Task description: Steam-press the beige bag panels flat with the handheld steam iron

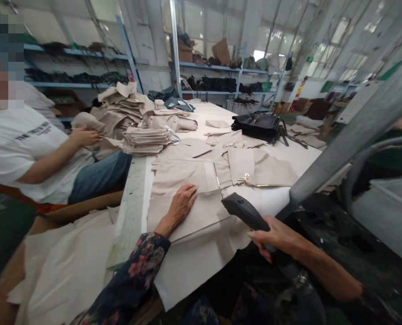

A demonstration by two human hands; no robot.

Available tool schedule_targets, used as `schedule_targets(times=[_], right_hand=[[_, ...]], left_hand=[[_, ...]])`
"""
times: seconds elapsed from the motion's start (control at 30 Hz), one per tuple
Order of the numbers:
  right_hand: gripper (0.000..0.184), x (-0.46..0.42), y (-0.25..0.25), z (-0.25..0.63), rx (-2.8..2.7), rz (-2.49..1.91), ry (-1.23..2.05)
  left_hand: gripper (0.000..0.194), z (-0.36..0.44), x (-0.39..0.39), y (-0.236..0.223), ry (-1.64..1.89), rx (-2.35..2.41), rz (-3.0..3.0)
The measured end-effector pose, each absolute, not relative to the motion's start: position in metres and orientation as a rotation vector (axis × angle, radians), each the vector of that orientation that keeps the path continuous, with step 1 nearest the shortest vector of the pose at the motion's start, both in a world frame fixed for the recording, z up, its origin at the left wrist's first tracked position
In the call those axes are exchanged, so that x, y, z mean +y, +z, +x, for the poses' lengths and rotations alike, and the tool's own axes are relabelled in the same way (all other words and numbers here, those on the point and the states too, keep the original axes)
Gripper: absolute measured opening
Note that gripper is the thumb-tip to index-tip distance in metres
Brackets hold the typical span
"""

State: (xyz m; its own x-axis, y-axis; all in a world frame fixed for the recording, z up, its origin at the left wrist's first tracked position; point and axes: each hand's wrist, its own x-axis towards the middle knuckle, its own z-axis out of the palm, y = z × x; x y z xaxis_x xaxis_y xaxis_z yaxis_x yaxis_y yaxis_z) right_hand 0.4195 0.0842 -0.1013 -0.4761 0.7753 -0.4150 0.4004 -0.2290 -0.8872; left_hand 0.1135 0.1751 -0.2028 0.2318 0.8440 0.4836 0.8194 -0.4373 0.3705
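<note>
Our right grip (272,237) was closed around one dark handheld tool (243,210), its broad end over the beige panel (201,212). Our left grip (182,203) lay open, palm down, on that one panel, which rested on the table (275,201). Beyond it we had one neat beige stack (147,141), at least one black bag (257,126), and, to our left, one seated person (35,140).

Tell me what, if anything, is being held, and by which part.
The right hand grips a dark tool by its handle end; the left hand rests on beige material.
</note>
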Motion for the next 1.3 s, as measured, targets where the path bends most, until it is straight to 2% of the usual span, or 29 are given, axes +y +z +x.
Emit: schedule_targets(times=[0.3, 0.5, 0.7, 0.83, 1.13, 1.3], right_hand=[[0.024, 0.120, -0.128, 0.366, -1.626, -1.484, 1.756], [0.029, 0.166, -0.123, 0.351, -1.735, -1.365, 1.538], [0.031, 0.131, -0.105, 0.391, -1.697, -1.403, 1.697], [0.031, 0.102, -0.112, 0.400, -1.719, -1.426, 1.753], [0.027, 0.152, -0.124, 0.353, -1.682, -1.394, 1.784], [0.025, 0.132, -0.120, 0.363, -1.696, -1.423, 1.858]], left_hand=[[0.027, 0.116, 0.177, -0.210, 0.952, 1.689, 2.503], [0.028, 0.118, 0.177, -0.211, 0.911, 1.709, 2.541], [0.028, 0.120, 0.176, -0.208, 0.903, 1.731, 2.504], [0.030, 0.120, 0.175, -0.207, 0.910, 1.730, 2.496], [0.031, 0.120, 0.176, -0.209, 0.887, 1.756, 2.493], [0.030, 0.119, 0.178, -0.212, 0.928, 1.740, 2.486]])
